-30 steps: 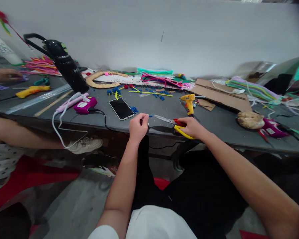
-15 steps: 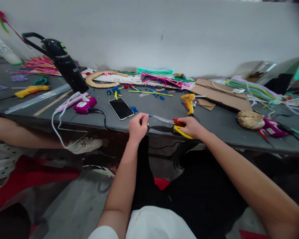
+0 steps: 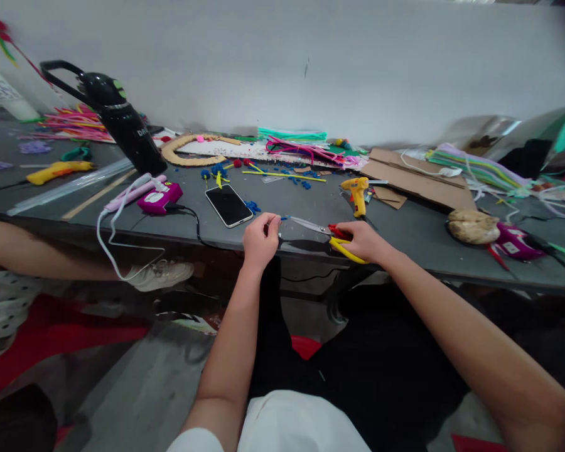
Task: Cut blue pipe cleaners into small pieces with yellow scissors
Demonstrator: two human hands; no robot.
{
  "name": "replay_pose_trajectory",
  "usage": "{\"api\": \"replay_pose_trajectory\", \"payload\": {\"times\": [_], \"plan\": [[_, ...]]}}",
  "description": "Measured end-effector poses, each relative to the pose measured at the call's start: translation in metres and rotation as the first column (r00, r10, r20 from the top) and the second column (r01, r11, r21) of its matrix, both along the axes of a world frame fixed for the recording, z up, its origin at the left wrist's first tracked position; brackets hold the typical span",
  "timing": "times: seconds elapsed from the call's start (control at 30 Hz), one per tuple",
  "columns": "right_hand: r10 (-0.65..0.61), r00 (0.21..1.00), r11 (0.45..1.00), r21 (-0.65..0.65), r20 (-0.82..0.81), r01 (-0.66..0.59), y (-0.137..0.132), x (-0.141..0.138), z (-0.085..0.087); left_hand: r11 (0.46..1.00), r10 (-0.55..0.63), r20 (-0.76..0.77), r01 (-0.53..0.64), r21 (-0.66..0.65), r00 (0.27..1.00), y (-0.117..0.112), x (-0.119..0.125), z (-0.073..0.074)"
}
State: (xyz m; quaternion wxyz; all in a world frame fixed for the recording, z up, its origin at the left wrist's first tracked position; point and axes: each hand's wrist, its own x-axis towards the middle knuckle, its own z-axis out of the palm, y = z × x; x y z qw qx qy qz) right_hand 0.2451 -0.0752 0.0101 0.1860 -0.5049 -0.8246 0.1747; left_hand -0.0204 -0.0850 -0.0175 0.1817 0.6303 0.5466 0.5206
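The left hand (image 3: 262, 242) is closed to a pinch, thumb against fingers, on a short blue piece (image 3: 285, 218) whose end pokes out toward the right hand (image 3: 362, 242). The right hand is wrapped around the red and yellow handles of the scissors (image 3: 313, 226), whose blades point back at the left fingertips. The tips come right up to the blue end; whether they touch it cannot be told. Both hands are above the near edge of the table (image 3: 292, 242).

The blue piece looks very light, soft and fuzzy, perhaps with a thin bendable core, so it would likely give under pressure rather than slip. A fingertip hold near one end, as here, seems right, leaving the other end free and the skin clear of the blades. The scissors look stiff and fairly light, with handles that should not slide; the loops are the place to hold them, never the metal.

Just beyond the left hand, toward its outer side, lies a phone (image 3: 229, 205) with blue scraps (image 3: 253, 207) beside it. Straight beyond the right hand is a yellow glue gun (image 3: 358, 196).
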Motion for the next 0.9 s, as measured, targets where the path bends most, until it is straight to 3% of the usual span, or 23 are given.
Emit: {"api": "replay_pose_trajectory", "payload": {"times": [0.9], "plan": [[0.018, 0.998, 0.999, 0.035, 0.068, -0.020, 0.0033, -0.0005, -0.0015, 1.000, -0.021, -0.001, 0.021, 0.023, 1.000, 0.0003, 0.0000, -0.0012]]}}
